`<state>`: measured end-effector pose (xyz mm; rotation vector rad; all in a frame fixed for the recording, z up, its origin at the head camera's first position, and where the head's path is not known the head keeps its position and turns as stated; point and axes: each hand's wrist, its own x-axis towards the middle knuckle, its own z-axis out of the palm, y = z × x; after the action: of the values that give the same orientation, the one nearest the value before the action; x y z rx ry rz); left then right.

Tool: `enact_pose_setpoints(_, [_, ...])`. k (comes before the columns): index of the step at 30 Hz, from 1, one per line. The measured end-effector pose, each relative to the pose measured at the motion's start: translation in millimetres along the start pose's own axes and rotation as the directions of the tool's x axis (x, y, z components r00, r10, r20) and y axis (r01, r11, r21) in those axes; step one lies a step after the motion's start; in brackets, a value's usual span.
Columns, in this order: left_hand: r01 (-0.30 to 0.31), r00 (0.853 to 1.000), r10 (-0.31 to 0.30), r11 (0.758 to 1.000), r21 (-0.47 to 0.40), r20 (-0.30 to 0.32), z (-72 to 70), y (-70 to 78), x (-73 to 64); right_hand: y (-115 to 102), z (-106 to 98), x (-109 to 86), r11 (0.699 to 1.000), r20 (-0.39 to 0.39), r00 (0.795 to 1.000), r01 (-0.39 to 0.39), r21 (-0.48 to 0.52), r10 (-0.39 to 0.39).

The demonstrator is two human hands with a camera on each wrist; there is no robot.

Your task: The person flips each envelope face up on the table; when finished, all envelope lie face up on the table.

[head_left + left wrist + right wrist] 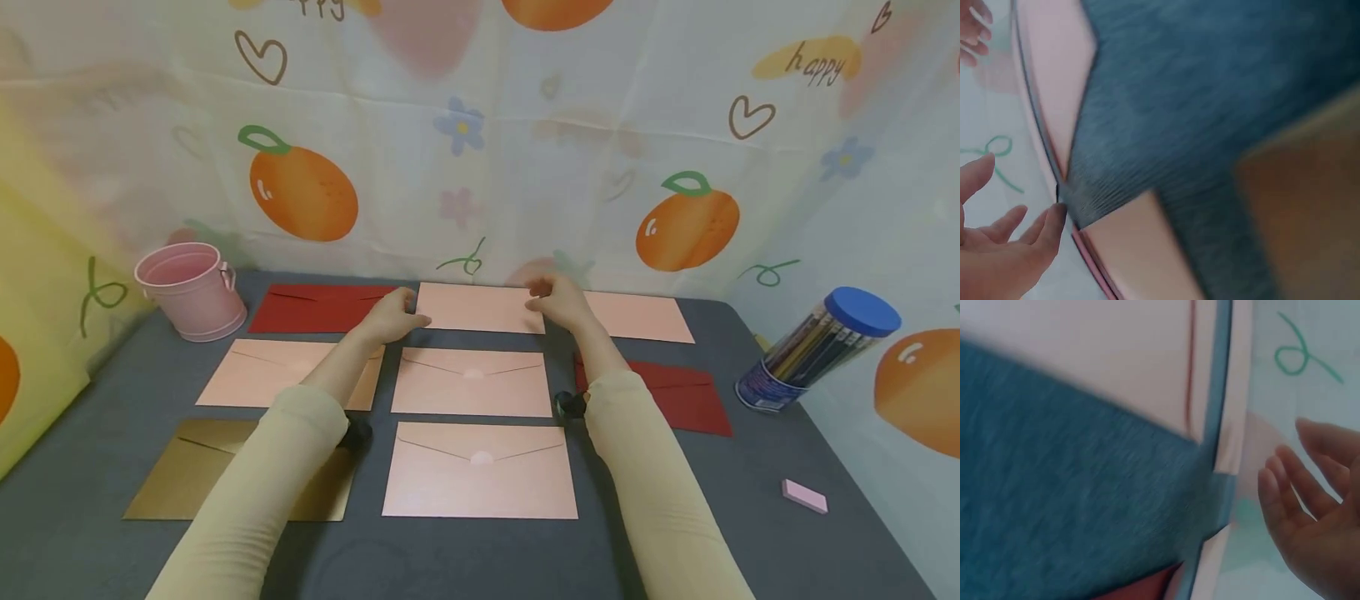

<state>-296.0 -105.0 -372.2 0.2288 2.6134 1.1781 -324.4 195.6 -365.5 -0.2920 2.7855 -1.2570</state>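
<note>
Envelopes lie in rows on a dark grey table. My left hand [390, 317] is at the left edge of the back-middle pink envelope [480, 308], beside the red envelope [318, 307]. Over that pink envelope's right edge hovers my right hand [561, 302], near the back-right pink envelope [641, 318]. Loosely bent fingers show on the left hand [1010, 256] in the left wrist view, with nothing gripped. The right wrist view likewise has the right hand [1322, 512] with relaxed, empty fingers. Whether the left fingertips touch paper, I cannot tell.
Nearer lie pink envelopes [472, 396] [480, 483], a left pink one [255, 379], a gold one [202, 458] and a right red one [693, 404]. A pink bucket [191, 300], a blue-lidded pencil tub [813, 350] and a pink eraser [805, 496] stand around.
</note>
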Motion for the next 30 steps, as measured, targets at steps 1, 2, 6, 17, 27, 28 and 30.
enact_pose_setpoints(1, [0.003,1.0,-0.003,1.0,-0.003,0.0,2.4,0.0,0.3,2,-1,-1.0,1.0,-0.001,1.0,-0.006,-0.008,0.006])
enact_pose_setpoints(2, [0.006,1.0,-0.006,1.0,-0.002,-0.003,4.6,0.0,0.7,5,-1,-1.8,1.0,0.002,1.0,-0.013,-0.014,0.013])
enact_pose_setpoints(6, [0.005,1.0,-0.004,0.999,0.037,-0.02,11.3,0.8,2.1,15,-4,-4.6,0.999,0.04,0.998,-0.044,-0.02,0.045])
enact_pose_setpoints(17, [0.012,0.999,-0.007,0.99,0.138,-0.032,16.9,-3.5,2.8,28,-1,-12.7,0.997,0.184,0.98,-0.073,-0.037,0.079])
enact_pose_setpoints(27, [0.042,0.999,-0.044,0.996,-0.08,-0.022,13.8,-8.7,5.9,36,2,-9.7,0.998,0.2,0.98,-0.005,-0.063,0.018])
enact_pose_setpoints(28, [0.042,0.999,-0.045,0.994,-0.097,-0.029,13.4,-8.9,5.9,35,2,-9.6,0.998,0.196,0.98,-0.007,-0.06,0.019])
enact_pose_setpoints(30, [0.04,0.998,-0.046,0.993,-0.111,-0.049,13.8,-9.4,6.7,34,3,-9.8,0.998,0.18,0.983,-0.019,-0.052,0.028])
